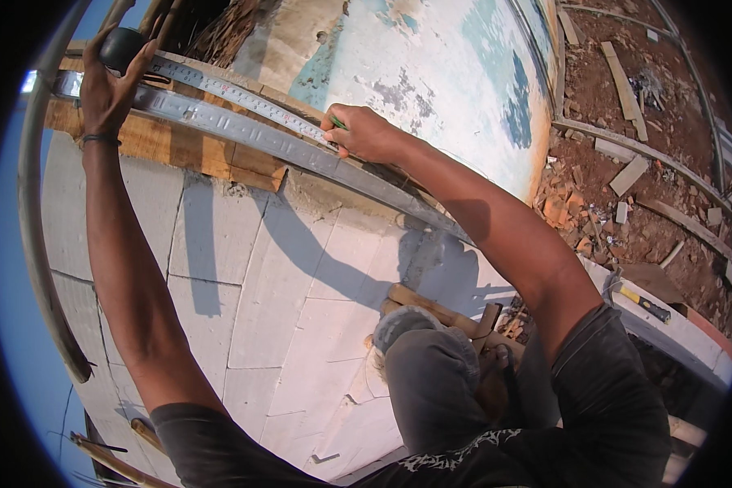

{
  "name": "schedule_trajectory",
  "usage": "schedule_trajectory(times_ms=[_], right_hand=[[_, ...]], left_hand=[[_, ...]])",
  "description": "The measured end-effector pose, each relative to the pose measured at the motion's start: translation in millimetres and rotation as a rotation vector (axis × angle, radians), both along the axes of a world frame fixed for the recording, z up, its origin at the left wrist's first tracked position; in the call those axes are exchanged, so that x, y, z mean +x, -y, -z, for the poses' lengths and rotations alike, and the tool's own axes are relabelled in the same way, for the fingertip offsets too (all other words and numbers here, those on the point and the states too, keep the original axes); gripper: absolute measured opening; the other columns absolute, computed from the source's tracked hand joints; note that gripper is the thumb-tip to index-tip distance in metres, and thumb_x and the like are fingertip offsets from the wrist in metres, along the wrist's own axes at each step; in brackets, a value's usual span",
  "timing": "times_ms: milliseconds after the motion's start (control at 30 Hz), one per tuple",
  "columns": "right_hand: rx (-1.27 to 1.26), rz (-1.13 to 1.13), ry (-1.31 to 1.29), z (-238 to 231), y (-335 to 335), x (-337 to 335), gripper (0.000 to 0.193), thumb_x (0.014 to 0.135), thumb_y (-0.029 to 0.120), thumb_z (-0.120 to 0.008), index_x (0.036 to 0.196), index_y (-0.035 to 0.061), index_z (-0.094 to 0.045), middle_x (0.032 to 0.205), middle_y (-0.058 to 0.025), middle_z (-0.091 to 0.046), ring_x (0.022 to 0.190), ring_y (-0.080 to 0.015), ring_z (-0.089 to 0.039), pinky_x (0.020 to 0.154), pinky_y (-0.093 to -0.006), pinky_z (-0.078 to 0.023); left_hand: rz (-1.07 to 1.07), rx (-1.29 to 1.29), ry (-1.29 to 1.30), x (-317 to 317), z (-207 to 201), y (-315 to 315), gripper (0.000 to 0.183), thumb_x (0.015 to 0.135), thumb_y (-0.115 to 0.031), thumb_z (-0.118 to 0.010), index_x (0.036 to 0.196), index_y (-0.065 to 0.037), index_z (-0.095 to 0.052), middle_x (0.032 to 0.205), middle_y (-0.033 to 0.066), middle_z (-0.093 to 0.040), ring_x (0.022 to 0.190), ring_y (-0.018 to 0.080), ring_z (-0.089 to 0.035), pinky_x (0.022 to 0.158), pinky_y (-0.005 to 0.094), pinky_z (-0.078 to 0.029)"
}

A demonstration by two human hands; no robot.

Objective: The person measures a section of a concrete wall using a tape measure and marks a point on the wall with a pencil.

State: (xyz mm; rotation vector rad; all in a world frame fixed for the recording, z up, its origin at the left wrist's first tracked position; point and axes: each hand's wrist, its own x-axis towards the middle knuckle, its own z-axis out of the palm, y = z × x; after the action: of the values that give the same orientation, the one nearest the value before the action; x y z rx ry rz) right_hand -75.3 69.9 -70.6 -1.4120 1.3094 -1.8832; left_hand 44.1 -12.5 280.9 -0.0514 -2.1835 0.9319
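Observation:
My left hand, a dark band at its wrist, grips the rounded black case of a tape measure at the upper left. The pale tape blade runs out from it to the right, along a silver metal channel. At the blade's far end my right hand is closed, fingertips on the blade, with a slim green pen between the fingers. Only part of the pen shows. Below the channel's left part lies a wooden board, against the top of a white block wall.
Bamboo poles stand at the left. A weathered painted wall rises beyond the channel. My bent knee is by a wooden pole. A yellow-and-black handled tool lies on a ledge at right. Rubble and planks cover the ground below.

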Motion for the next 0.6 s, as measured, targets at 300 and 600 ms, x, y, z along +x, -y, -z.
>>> schedule_trajectory(times_ms=[300,600], right_hand=[[0.021,-0.092,-0.049,14,1,-11,0.017,0.092,0.013,-0.061,0.102,0.0002,-0.057,0.081,-0.005,-0.062,0.062,-0.01,-0.059,0.063,-0.0297,-0.045],[0.007,-0.108,-0.02,15,-5,-11,0.019,0.089,0.012,-0.063,0.103,-0.0004,-0.059,0.082,-0.0057,-0.062,0.056,-0.0102,-0.055,0.057,-0.0295,-0.044]], left_hand=[[-0.004,0.25,0.195,4,-7,-5,0.063,0.079,-0.03,-0.079,0.131,-0.007,-0.05,0.125,0.0123,-0.054,0.106,0.0207,-0.06,0.086,0.0313,-0.055],[0.099,0.178,0.134,7,-3,4,0.065,0.078,-0.038,-0.079,0.128,-0.008,-0.052,0.112,0.0112,-0.061,0.097,0.0197,-0.064,0.083,0.0313,-0.055]])
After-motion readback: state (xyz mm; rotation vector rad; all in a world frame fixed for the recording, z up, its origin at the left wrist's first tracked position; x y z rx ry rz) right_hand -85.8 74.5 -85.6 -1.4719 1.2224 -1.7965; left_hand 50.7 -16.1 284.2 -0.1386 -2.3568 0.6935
